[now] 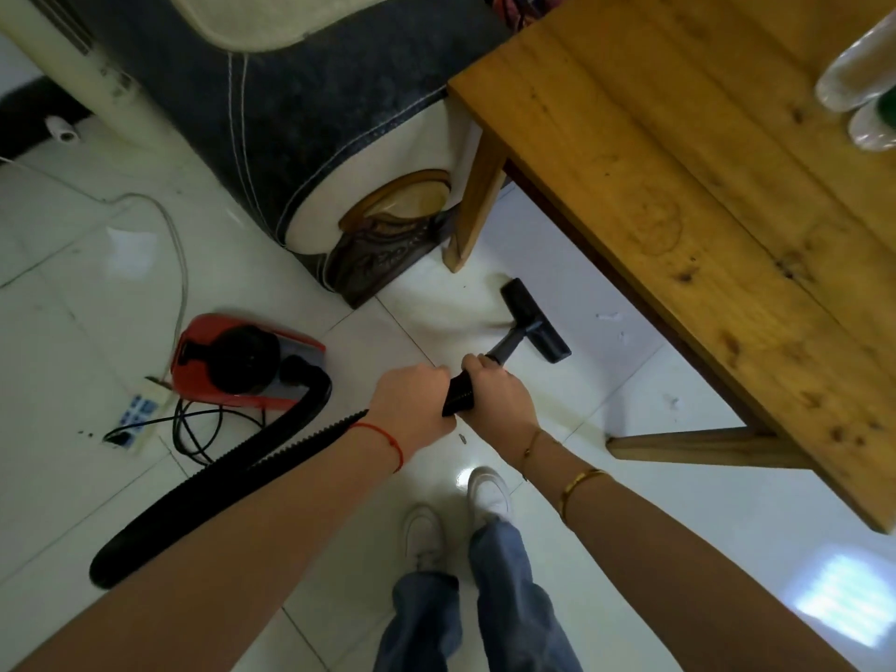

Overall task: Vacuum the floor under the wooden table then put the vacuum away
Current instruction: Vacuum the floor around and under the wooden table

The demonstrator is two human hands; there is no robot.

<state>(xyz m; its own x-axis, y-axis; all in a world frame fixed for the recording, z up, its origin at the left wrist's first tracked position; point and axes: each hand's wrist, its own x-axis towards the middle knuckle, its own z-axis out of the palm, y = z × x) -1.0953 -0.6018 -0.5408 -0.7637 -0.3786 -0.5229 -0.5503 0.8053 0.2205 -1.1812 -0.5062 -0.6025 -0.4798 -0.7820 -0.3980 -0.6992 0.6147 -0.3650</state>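
Observation:
Both of my hands grip the black vacuum wand (459, 395). My left hand (412, 405) holds its rear end and my right hand (497, 392) holds it just ahead. The black floor nozzle (536, 320) rests on the white tiles beside the wooden table's edge (679, 264), near the table's far leg (472, 201). A black ribbed hose (232, 482) runs from my left hand back to the red canister vacuum (242, 361) on the floor at the left. Small white scraps (608, 316) lie on the tiles under the table.
A dark and cream sofa end (300, 128) stands close to the table's far leg. A white power strip (138, 417) and cables (194, 429) lie by the canister. A low table brace (698, 446) crosses at the right. Clear bottles (853, 75) stand on the tabletop. My feet (456, 511) stand below the hands.

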